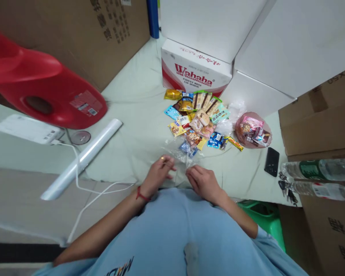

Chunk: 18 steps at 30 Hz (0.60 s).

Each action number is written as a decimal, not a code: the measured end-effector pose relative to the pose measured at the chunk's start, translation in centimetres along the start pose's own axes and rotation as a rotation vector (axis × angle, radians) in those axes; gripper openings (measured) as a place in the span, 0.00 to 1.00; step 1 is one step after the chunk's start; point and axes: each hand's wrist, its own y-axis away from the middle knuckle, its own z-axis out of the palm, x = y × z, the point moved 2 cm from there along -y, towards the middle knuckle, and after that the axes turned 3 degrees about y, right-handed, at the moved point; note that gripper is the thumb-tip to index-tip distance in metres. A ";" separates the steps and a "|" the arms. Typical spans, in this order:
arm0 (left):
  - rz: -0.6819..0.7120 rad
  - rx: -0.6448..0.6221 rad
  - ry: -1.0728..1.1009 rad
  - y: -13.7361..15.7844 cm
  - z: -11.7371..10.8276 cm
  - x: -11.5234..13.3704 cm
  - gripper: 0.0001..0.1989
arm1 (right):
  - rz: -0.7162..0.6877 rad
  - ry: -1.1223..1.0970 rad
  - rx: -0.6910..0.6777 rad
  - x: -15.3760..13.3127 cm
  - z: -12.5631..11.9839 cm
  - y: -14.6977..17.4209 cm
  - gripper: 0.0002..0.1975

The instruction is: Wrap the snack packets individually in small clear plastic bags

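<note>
Bag [190, 161]: clear plastic film on the table's near side, between the two hands and the snack pile, its gathered end drawn toward the person.
Right hand [202, 181]: closed, thumb and fingers pinching the gathered end of the film.
Left hand [161, 171]: fingers loosely bent and parted, nothing visibly gripped; whether the fingertips touch the film, I cannot tell.
Wrist: a red bracelet [143, 194] circles the left one.
Snack pile [199, 119]: small wrapped packets in yellow, blue, brown, pink and green, heaped just beyond the film; a blue packet [186, 147] lies nearest the hands.
Carton [195, 73]: white and red, lettered Wahaha, standing right behind the pile.
Bowl [239, 140]: round and pinkish, to the right of the pile, holding more wrapped snacks.
Crumpled plastic [238, 111]: clear, between pile and bowl.
Right edge: a dark phone [271, 162], with keys [288, 190] and two clear bottles [330, 169] beyond it.
Left side: a large red jug [51, 86], a white box-shaped device [30, 129] with a white cable [76, 161] plugged in, and a shiny roll [83, 158] lying slantwise.
Below: a green stool [271, 220], partly under the table [138, 149].
</note>
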 end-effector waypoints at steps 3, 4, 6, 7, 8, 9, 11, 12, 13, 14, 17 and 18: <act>0.046 0.019 0.010 -1.3 2.5 -0.5 0.22 | -0.058 -0.101 -0.079 -1.1 1.5 -0.4 0.11; 0.063 0.040 0.010 -1.8 3.0 -0.8 0.20 | -0.070 -0.156 -0.074 -1.3 1.6 -0.5 0.10; 0.090 0.067 0.015 -2.6 3.5 -1.2 0.15 | 0.000 -0.231 0.047 -1.1 1.2 -0.9 0.10; 0.098 0.070 0.020 -2.7 3.6 -1.3 0.15 | 0.086 -0.238 0.154 -0.6 0.9 -1.1 0.11; 0.104 0.065 0.021 -2.7 3.6 -1.4 0.15 | 0.187 -0.229 0.268 0.1 0.6 -1.5 0.13; 0.108 0.054 0.024 -2.6 3.6 -1.5 0.15 | 0.284 -0.212 0.362 1.0 0.3 -1.9 0.18; 0.103 0.018 0.048 -2.0 3.5 -1.4 0.17 | 0.413 -0.218 0.416 3.2 0.5 -2.8 0.26; 0.092 0.004 0.067 -1.7 3.2 -1.4 0.19 | 0.449 -0.261 0.380 4.4 0.8 -3.2 0.25; 0.079 -0.001 0.085 -1.4 2.8 -1.4 0.20 | 0.480 -0.324 0.331 5.6 1.2 -3.5 0.21; 0.064 0.007 0.101 -1.1 2.2 -1.4 0.21 | 0.513 -0.397 0.291 6.7 1.7 -3.6 0.17; 0.032 0.139 0.103 -0.6 -1.1 -2.0 0.23 | 0.613 -0.611 0.281 9.2 2.4 -2.9 0.17; 0.022 0.209 0.092 -0.5 -2.4 -2.3 0.24 | 0.635 -0.669 0.299 9.6 2.5 -2.4 0.18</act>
